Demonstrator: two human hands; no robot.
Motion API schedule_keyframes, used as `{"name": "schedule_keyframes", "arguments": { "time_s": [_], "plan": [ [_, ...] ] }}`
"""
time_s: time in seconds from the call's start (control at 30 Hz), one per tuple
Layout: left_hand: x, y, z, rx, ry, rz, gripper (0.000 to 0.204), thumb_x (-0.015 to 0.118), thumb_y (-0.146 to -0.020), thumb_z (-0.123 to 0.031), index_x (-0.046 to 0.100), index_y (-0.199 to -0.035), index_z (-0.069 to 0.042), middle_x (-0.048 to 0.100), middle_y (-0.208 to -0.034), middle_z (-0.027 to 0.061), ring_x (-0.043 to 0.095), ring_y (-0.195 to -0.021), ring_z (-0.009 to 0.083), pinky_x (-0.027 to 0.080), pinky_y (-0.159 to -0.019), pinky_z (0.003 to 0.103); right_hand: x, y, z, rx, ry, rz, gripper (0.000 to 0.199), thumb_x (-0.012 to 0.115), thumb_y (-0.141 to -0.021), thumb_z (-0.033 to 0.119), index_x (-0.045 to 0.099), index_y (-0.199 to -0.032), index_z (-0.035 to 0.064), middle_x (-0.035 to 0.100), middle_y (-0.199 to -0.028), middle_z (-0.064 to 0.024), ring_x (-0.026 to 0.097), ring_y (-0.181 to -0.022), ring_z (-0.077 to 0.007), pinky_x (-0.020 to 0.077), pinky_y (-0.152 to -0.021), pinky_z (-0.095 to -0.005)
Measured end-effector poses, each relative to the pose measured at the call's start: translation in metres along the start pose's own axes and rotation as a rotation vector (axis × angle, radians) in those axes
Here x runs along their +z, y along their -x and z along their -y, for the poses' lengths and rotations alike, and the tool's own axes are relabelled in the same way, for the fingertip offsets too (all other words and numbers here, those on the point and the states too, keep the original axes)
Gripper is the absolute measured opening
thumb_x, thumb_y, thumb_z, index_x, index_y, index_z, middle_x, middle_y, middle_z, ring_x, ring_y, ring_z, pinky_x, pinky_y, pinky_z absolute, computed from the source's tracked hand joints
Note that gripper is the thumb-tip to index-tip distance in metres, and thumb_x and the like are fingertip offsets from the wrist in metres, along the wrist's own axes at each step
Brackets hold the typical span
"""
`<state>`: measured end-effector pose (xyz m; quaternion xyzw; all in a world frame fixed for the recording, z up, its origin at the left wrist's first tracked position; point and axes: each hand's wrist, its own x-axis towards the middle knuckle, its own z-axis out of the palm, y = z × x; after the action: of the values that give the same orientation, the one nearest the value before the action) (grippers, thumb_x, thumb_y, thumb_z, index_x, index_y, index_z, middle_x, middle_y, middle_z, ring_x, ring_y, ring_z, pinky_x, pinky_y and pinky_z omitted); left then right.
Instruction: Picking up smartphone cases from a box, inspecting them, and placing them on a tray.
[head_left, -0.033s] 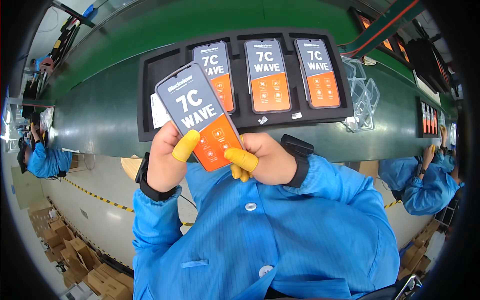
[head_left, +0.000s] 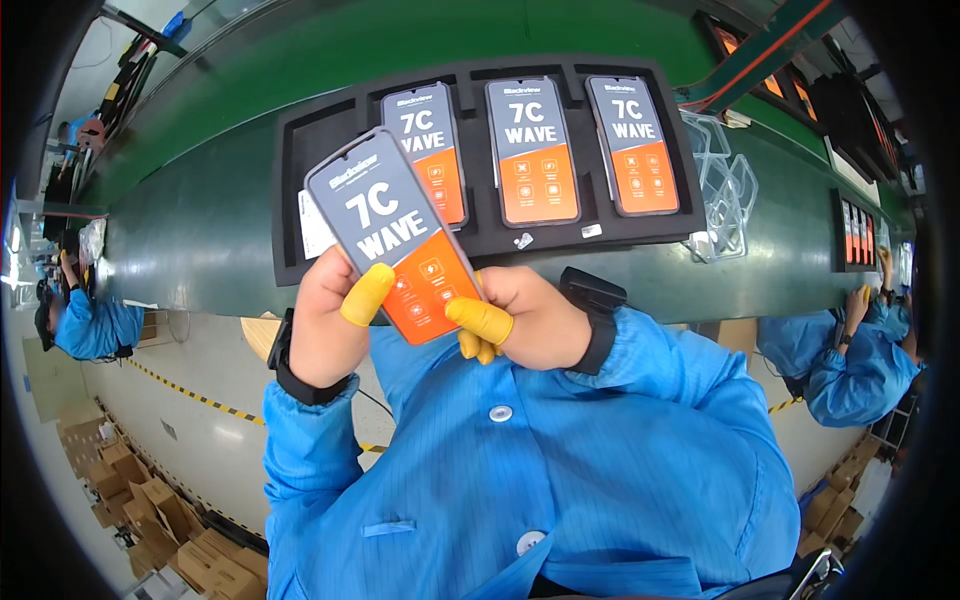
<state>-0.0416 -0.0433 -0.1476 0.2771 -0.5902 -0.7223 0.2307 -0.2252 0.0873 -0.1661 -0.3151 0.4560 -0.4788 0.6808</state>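
Above the near edge of the bench I hold a smartphone [head_left: 398, 235] with a grey and orange film on its face, tilted with its top leaning left. My left hand [head_left: 335, 320] grips its lower left side, a yellow finger cot on the thumb lying over the film. On the lower right side my right hand [head_left: 530, 320] is closed, with yellow cots on thumb and fingers; its other fingertips are partly hidden. Behind it lies a black foam tray [head_left: 650, 232] with three like phones: one partly covered [head_left: 425, 115], a middle one [head_left: 535, 150] and a right one [head_left: 632, 145].
Small white stickers [head_left: 591, 231] lie on the tray's front rim, and a white label [head_left: 313, 225] shows at its left slot. Clear plastic pieces [head_left: 725, 195] sit right of the tray on the green bench [head_left: 190, 220]. Co-workers in blue [head_left: 840, 365] are at both sides; cardboard boxes [head_left: 160, 505] stand lower left.
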Motion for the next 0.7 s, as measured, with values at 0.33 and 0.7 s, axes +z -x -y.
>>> {"name": "schedule_keyframes", "arguments": {
  "time_s": [0.33, 0.7],
  "plan": [
    [-0.067, -0.041, -0.033, -0.155, -0.253, -0.224, 0.025, 0.050, -0.100, -0.020, 0.059, -0.111, 0.001, 0.066, -0.098, 0.0028, 0.060, -0.083, 0.0055, 0.048, -0.072, 0.020, -0.004, -0.005, -0.009, -0.010, 0.204, 0.050, 0.021, 0.058, -0.096, 0.020, 0.063, -0.103, 0.0013, 0.066, -0.079, -0.0068, 0.061, -0.068, -0.0126, 0.0508, -0.063, -0.0282],
    [-0.081, -0.100, -0.044, -0.191, -0.642, -0.112, 0.031, 0.055, -0.098, -0.017, 0.054, -0.117, 0.008, 0.066, -0.099, 0.0095, 0.061, -0.084, 0.0102, 0.051, -0.075, 0.025, -0.003, 0.016, 0.000, -0.261, 0.367, -0.069, 0.018, 0.056, -0.096, 0.012, 0.062, -0.110, 0.0004, 0.068, -0.083, -0.0082, 0.066, -0.072, -0.0127, 0.0535, -0.065, -0.0268]
  ]
}}
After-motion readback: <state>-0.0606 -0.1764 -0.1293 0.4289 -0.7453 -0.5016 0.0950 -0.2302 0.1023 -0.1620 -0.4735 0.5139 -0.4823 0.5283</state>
